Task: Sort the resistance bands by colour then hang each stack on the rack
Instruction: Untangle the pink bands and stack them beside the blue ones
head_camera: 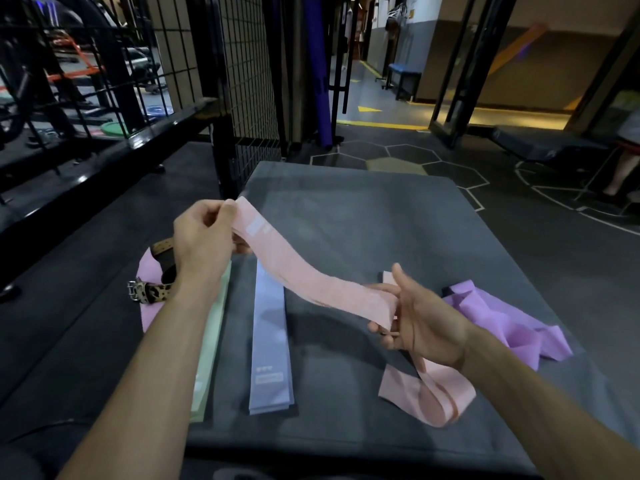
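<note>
A pink resistance band (304, 271) stretches in the air between my hands above a grey mat (346, 202). My left hand (204, 237) pinches its upper end; my right hand (419, 323) grips its lower end. More pink band (426, 393) lies looped on the mat under my right hand. A flat blue-grey stack (270, 341) lies in the middle, and a pale green stack (211, 348) lies left of it, partly hidden by my left forearm. Crumpled purple bands (502, 317) lie at the right. Another pink-purple band (149, 289) lies at the mat's left side.
A leopard-print belt with a metal buckle (149, 289) lies on the left band. A black wire grid rack (242, 81) stands beyond the mat's far left corner. A black bench (540, 143) and a person's leg (620, 174) are at the far right.
</note>
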Demonstrator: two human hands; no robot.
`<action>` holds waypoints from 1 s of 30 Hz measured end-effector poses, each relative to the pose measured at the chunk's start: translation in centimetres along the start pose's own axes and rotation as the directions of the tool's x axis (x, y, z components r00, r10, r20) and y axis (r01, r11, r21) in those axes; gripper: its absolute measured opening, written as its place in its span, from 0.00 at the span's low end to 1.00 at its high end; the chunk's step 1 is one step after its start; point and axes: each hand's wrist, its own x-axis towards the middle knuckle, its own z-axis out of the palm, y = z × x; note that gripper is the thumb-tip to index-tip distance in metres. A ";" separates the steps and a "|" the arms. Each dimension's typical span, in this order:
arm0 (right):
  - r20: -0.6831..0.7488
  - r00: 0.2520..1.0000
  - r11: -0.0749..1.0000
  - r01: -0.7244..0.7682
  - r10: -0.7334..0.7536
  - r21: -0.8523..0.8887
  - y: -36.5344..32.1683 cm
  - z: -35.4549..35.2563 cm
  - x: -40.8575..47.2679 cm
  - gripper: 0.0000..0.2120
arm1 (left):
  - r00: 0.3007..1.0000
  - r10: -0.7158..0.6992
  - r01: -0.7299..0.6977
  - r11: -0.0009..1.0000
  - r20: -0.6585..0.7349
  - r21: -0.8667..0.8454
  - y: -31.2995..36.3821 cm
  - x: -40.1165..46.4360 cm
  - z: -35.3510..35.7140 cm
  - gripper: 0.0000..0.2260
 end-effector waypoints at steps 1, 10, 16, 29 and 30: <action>-0.012 1.000 0.999 0.020 -0.020 -0.038 0.1 0.0 0.0 0.20 | 1.000 -0.010 0.010 1.000 0.005 -0.001 0.0 0.0 0.0 0.08; -0.299 0.950 0.970 0.012 -0.086 -0.242 0.0 -2.0 0.2 0.17 | 0.988 -0.102 0.075 0.974 0.116 0.215 -0.8 1.0 -2.1 0.06; -0.485 0.848 0.948 0.060 -0.214 -0.314 -0.8 -3.3 0.9 0.08 | 0.956 -0.125 -0.005 0.898 0.266 0.440 -1.2 0.8 -2.7 0.06; -0.636 0.715 0.947 0.122 -0.291 -0.296 -1.4 -4.2 3.2 0.05 | 0.831 -0.224 -0.102 0.838 0.509 0.536 -1.8 0.7 -3.7 0.12; -0.646 0.702 0.945 0.123 -0.299 -0.304 -1.6 -4.2 3.4 0.05 | 0.807 -0.233 -0.126 0.830 0.543 0.544 -1.8 0.7 -3.8 0.11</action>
